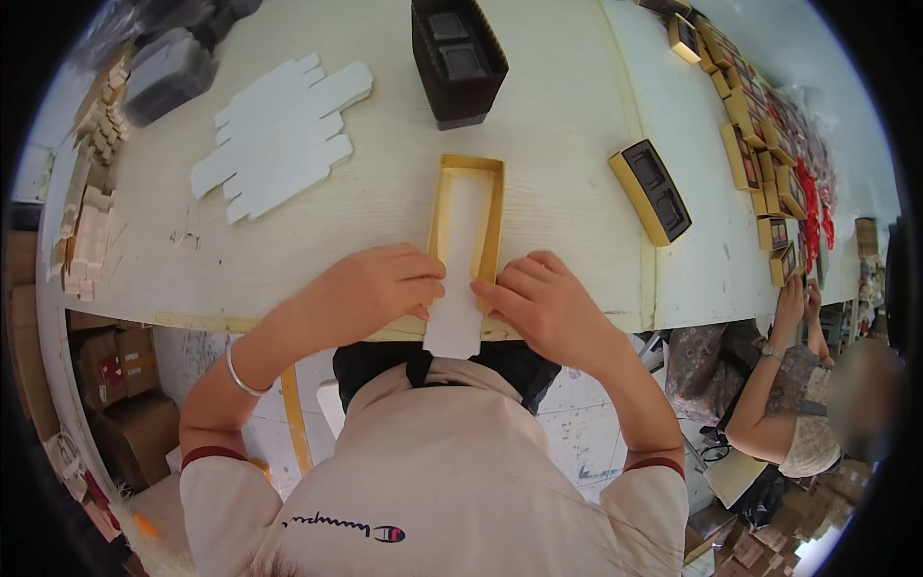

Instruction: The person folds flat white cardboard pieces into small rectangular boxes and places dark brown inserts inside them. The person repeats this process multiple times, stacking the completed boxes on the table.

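A long, narrow gold cardboard box [470, 163] with a white inside lies at the table's front edge, its near end flap unfolded toward me. My left hand [389, 282] pinches the box's left wall near that end, fingers closed on it. On the opposite side my right hand [535, 293] grips the right wall, with the thumb at the inner edge. Both hands work at the near end, where the white flap [452, 332] sticks out past the table edge. Beyond the box stands a stack of black plastic inserts [460, 67].
Flat white box blanks [279, 135] are piled at the left. A gold box with a black insert [651, 192] lies to the right. Filled gold boxes [760, 144] line the far right, where a co-worker's hands [794, 298] are busy. Black trays [168, 75] sit far left.
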Tool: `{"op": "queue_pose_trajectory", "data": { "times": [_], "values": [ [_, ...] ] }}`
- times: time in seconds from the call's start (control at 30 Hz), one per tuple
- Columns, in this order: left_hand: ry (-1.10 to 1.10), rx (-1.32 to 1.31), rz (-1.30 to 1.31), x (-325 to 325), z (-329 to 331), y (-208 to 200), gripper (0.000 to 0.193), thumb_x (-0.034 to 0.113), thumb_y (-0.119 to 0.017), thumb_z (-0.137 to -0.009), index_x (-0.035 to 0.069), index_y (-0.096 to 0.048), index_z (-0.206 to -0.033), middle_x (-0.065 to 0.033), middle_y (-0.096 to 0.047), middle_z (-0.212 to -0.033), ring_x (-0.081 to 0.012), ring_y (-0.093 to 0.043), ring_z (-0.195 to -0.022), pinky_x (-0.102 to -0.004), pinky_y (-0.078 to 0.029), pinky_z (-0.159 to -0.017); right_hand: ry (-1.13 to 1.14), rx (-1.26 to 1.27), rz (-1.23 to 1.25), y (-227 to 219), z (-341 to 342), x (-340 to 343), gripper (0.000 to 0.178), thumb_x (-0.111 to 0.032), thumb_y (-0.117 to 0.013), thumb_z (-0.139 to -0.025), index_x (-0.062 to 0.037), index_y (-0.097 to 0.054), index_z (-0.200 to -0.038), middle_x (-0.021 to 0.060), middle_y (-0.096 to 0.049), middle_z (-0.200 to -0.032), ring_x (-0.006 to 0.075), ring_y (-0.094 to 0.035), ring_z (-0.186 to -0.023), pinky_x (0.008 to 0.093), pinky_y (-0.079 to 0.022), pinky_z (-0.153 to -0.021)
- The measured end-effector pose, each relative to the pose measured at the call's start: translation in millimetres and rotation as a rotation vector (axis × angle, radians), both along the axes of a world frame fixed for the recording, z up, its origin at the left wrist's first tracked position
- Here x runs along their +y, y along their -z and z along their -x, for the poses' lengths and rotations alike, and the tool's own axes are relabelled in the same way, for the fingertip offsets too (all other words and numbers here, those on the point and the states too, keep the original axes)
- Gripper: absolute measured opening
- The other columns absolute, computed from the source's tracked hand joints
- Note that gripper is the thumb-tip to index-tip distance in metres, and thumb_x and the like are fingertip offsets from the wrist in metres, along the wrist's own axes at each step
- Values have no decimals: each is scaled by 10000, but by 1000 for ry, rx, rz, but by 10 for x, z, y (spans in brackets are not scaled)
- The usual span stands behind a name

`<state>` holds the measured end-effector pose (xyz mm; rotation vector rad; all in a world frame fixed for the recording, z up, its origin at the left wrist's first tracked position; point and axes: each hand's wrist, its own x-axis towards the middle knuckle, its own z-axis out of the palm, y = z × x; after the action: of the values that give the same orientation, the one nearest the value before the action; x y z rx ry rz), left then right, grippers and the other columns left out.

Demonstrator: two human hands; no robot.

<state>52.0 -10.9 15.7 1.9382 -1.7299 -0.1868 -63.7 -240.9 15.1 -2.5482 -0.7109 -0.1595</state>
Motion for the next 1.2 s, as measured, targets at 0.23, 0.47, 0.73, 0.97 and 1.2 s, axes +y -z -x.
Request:
{"op": "queue_pose_trajectory", "data": {
  "times": [0.23,0.47,0.73,0.97,1.2],
  "values": [
    [-59,100,142,-105,-114,135,258,160,-789,-688,59,-624,-858,-44,-606,-846,-217,-589,-752,-315,-491,-649,122,-128,-72,138,-137,92,136,-100,-679,-752,-67,-548,-766,52,-487,-739,215,-501,-718,330,-404,-686],
    [-344,285,181,-252,127,222,204,98,-784,-707,55,-668,-870,-58,-577,-716,-229,-572,-635,-323,-468,-558,226,-190,1,224,-116,258,156,-72,-665,-749,-81,-510,-728,50,-433,-690,214,-473,-666,331,-384,-633],
    [-317,223,187,-295,168,250,116,30,-718,-756,32,-651,-850,-68,-551,-755,-236,-568,-631,-336,-466,-559,280,214,-274,3,2,307,385,-23,-643,-756,-25,-530,-1124,114,-576,-898,269,-543,-799,375,-424,-710],
    [-332,229,131,-320,195,187,86,25,-688,-787,17,-605,-807,-94,-514,-826,-253,-562,-640,-347,-459,-562,125,-89,28,36,283,216,423,-117,-704,-759,-47,-575,-1156,189,-442,-1374,317,-536,-1036,384,-436,-867],
    [-398,372,-15,-375,141,100,115,33,-642,-833,11,-588,-932,-91,-539,-830,-251,-576,-673,-343,-494,-617,142,-201,-205,154,27,155,292,-149,-730,-746,-32,-596,-978,135,-569,-1204,317,-541,-998,413,-446,-842]
  ]
}}
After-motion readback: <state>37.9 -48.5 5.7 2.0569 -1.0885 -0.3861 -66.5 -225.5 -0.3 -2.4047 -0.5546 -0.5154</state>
